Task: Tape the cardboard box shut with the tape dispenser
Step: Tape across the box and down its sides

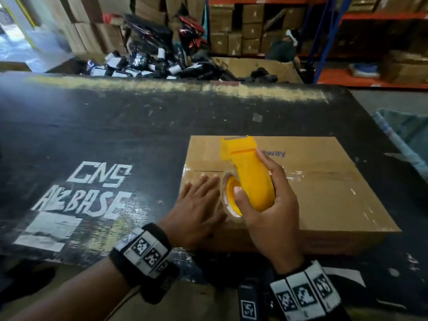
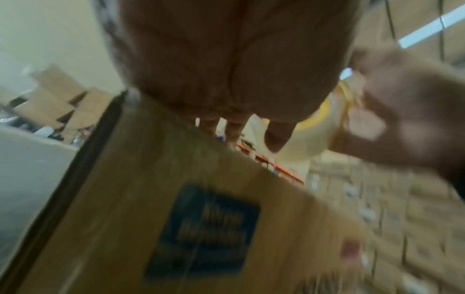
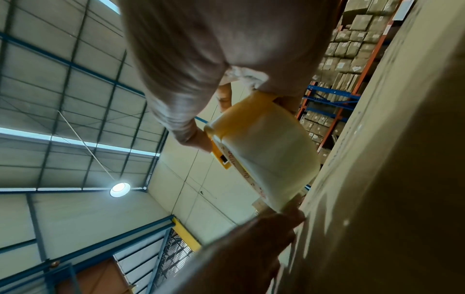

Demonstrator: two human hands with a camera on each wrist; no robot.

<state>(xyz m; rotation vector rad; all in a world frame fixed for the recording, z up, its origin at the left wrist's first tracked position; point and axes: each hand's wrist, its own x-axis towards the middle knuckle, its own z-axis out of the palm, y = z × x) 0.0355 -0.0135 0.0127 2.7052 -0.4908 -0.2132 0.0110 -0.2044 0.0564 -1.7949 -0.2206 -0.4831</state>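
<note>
The left hand [image 1: 196,205] lies flat on the brown cardboard box [image 1: 324,193]; the right hand [image 1: 268,205] grips the yellow plastic tape dispenser [image 1: 247,174]. If lifted crooked, the tape may wrinkle.

- Head view looks down and forward over the bench [image 1: 115,126] toward the shelving.
- Both wrist views sit very close, tilted upward past the cardboard box [image 2: 130,199]; all 3 share it.

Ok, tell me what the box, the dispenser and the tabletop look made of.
Box: brown corrugated cardboard, matte, with a glossy clear tape strip along the seam.
Dispenser: yellow moulded plastic, smooth and slightly shiny.
Tabletop: probably black-painted board; scuffed, with worn white lettering.
</note>
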